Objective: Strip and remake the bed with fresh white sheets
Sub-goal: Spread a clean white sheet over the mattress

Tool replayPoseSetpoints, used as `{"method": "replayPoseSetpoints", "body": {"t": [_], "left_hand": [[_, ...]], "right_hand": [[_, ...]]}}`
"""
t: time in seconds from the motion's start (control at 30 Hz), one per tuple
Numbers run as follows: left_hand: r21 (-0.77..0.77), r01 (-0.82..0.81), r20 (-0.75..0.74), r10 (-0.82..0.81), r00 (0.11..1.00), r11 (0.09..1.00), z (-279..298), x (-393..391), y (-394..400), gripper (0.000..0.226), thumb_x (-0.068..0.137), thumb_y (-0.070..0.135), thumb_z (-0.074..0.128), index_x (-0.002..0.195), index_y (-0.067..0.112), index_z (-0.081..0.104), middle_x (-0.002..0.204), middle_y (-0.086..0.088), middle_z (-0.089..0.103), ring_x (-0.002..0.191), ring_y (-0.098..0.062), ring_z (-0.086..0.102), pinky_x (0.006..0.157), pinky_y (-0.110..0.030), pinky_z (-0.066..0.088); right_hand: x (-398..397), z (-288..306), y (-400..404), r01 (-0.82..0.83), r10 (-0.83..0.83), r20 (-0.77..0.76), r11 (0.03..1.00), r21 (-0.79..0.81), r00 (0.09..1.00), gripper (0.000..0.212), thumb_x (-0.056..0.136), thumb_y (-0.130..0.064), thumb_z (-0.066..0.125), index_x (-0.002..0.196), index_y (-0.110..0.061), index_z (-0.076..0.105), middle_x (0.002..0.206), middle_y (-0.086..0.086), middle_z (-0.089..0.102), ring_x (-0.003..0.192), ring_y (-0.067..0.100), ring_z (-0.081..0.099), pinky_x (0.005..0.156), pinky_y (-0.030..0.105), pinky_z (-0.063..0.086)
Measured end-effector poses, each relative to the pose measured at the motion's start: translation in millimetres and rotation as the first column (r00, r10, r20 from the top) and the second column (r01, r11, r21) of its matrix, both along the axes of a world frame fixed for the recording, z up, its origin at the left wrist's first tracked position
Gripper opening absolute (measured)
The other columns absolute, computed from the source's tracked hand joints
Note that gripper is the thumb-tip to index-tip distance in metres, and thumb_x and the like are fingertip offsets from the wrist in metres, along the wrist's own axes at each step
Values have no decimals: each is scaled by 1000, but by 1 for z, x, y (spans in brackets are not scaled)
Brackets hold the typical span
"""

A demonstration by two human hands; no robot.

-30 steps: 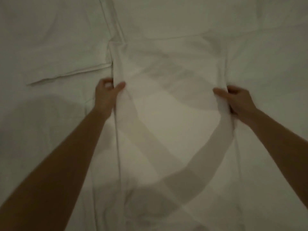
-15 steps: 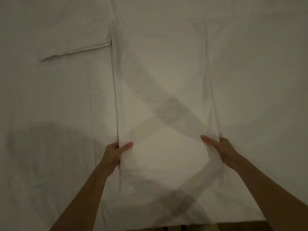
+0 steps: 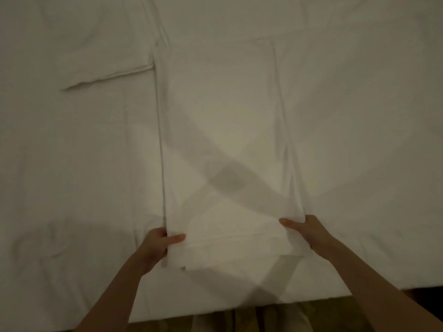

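A long folded strip of white sheet lies down the middle of the bed, stretching away from me. My left hand grips its near left corner, thumb on top of the cloth. My right hand grips the near right corner, thumb on top as well. The near end of the strip is lifted slightly and folds over between my hands. Under it the bed is covered with a flat white sheet.
Another folded white layer with a raised edge lies at the far left. The bed's near edge runs along the bottom, with dark floor and my legs below it. Arm shadows cross on the strip.
Both hands have pulled back toward me along the strip, from its middle to its near end, keeping their grip on its edges. The view has backed away, showing the bed's near edge.
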State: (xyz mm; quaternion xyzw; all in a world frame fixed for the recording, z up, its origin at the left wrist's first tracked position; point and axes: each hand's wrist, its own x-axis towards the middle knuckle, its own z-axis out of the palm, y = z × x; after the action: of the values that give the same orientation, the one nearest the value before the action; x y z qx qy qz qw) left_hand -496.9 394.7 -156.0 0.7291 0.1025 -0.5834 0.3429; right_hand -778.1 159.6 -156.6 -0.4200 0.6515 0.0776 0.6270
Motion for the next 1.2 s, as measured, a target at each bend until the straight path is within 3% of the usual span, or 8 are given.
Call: {"method": "replayPoseSetpoints", "body": {"t": [0.17,0.27,0.43,0.63,0.8,0.9,1.03,1.2], "left_hand": [[73,74,48,-78,996,995,6,-3,1,27,84,-7,65,111,-11,62,90,-13,71,77,-23,67,58,-23,57],[67,76,92,-82,992,995,14,8,-17,29,84,-5,66,112,-9,63,93,-16,68,78,-23,63,53,-19,55],[-11,-57,185,58,981,998,14,29,-42,31,86,15,70,115,6,63,101,-10,69,87,-23,65,66,-27,52],[73,26,342,-50,938,997,1,17,-50,33,81,13,76,110,3,64,102,-14,68,93,-30,66,84,-38,53],[157,299,895,-264,359,941,-9,-1,-85,62,78,16,67,134,-1,44,131,-22,50,124,-38,45,102,-40,33],[386,591,875,-485,11,709,-22,-19,-138,67,88,37,35,148,7,33,154,-16,30,141,-32,30,109,-55,26],[483,730,788,-604,-121,484,-53,-25,-214,63,96,43,18,152,12,21,160,-8,15,148,-28,14,109,-64,17],[548,651,770,-620,-149,525,-70,-18,-274,61,97,42,19,154,19,16,161,-3,12,149,-24,10,109,-66,8]], "right_hand": [[-3,-5,0,-263,241,-249,963,-60,938,39,76,-29,80,96,2,71,89,15,70,79,29,67,65,32,53],[6,3,-7,-519,359,-475,814,-262,803,34,76,-33,78,95,-7,68,89,12,68,86,32,65,71,35,51],[26,14,-11,-516,257,-449,484,-707,856,50,82,-17,68,128,-6,50,133,17,47,122,37,46,93,49,42],[69,-14,10,-808,579,-566,377,-452,587,71,100,-45,34,154,-11,4,162,8,-5,149,22,-3,115,57,9],[93,-37,-7,-776,463,-623,374,-508,631,81,90,-55,4,153,-4,4,161,13,3,149,24,3,116,54,9],[111,-46,-39,-753,450,-605,356,-553,657,79,90,-54,0,152,-5,-2,161,11,-3,149,23,-2,118,47,3],[133,-53,-88,-749,440,-608,343,-567,661,69,100,-46,15,152,-7,-8,161,9,-10,149,20,-8,118,43,-4],[171,-64,-165,-745,448,-603,289,-601,660,67,102,-44,20,153,-9,-5,161,5,-11,148,16,-11,116,48,-10]]}}
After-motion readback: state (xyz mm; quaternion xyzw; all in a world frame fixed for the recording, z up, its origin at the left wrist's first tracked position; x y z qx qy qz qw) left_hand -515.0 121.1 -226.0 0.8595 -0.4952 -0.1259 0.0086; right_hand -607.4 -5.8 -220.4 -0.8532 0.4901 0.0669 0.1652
